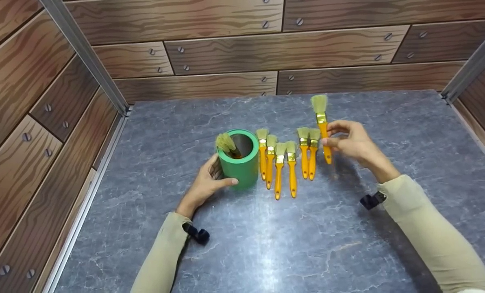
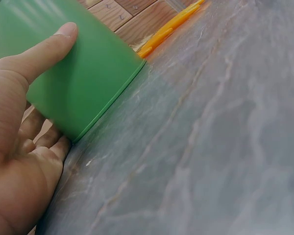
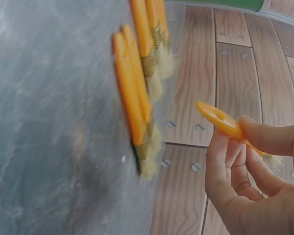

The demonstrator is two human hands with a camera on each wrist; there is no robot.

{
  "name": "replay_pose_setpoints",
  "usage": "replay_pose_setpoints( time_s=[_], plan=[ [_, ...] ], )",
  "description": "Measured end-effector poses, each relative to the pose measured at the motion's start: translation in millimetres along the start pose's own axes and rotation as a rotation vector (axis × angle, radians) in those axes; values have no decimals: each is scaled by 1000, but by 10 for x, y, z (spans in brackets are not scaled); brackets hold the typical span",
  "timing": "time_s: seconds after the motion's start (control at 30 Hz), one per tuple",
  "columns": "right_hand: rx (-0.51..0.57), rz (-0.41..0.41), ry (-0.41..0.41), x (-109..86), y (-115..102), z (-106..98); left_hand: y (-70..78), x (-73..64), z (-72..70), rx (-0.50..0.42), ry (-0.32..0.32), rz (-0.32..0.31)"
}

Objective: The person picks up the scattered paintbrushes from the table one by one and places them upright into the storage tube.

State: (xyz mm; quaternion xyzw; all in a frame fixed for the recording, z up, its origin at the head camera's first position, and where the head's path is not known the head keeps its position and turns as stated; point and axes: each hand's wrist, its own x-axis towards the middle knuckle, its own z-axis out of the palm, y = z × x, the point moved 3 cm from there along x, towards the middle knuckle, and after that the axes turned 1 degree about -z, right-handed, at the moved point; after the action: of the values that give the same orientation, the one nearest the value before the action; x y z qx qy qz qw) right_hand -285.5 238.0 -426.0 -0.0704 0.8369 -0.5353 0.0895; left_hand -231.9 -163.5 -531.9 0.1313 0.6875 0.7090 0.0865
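Note:
A green cylindrical container (image 1: 241,173) stands upright on the table, with one paintbrush (image 1: 226,143) leaning inside it, bristles above the rim. My left hand (image 1: 205,183) grips the container from its left side, thumb across the front; the left wrist view shows the thumb on the green wall (image 2: 88,73). My right hand (image 1: 354,142) pinches a paintbrush (image 1: 323,130) by its orange handle, bristles pointing up and away. In the right wrist view the handle's end (image 3: 220,119) sticks out past the thumb and fingers. The held brush is raised off the table.
Several paintbrushes (image 1: 279,175) with orange handles lie in a row right of the container, bristles toward the back. Two more brushes (image 1: 312,158) lie side by side nearer my right hand. Wood-patterned panels (image 1: 226,53) wall the grey marbled table (image 1: 299,244) at back and sides.

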Motion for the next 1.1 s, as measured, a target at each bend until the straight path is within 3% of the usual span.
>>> replay_pose_setpoints(
  time_s=[0.37, 1.1],
  plan=[
    [141, -108, 21, 16, -300, 122, -10, 20, -1, 3, 6, -10],
    [230, -238, 14, 42, -894, 497, -20, 15, -10, -5, 3, -13]
  ],
)
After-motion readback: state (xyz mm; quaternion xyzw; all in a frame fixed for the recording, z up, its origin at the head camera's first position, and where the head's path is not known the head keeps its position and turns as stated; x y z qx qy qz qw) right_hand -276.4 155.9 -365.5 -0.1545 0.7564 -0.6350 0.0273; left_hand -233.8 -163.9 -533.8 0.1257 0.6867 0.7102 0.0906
